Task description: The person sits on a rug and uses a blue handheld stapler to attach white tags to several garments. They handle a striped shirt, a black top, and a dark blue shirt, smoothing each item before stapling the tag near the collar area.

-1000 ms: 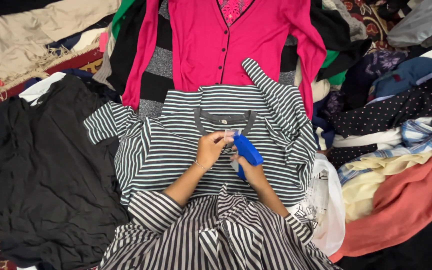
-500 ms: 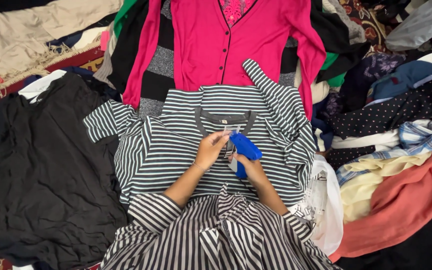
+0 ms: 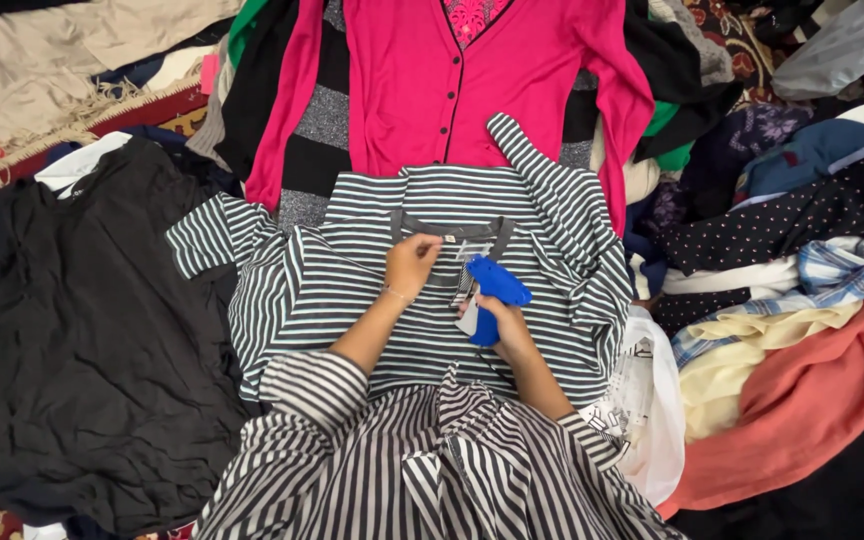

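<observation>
While the right hand (image 3: 512,335) is closed around the grip of a blue tagging gun (image 3: 492,295), its nozzle aimed toward the neckline, the left hand (image 3: 410,265) pinches the fabric just below the grey collar (image 3: 449,228), apparently to hold it taut. The striped top (image 3: 352,300) lies flat, front up, on the pile of clothes. Beyond its collar lies a pink cardigan (image 3: 432,90); a black garment (image 3: 82,320) lies to the left.

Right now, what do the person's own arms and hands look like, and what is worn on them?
Both forearms are bare, with wide sleeves striped black and white pushed up near the elbows. The left hand has a thin bracelet at the wrist. The right hand shows no ring or watch that I can make out. No gloves on either.
</observation>
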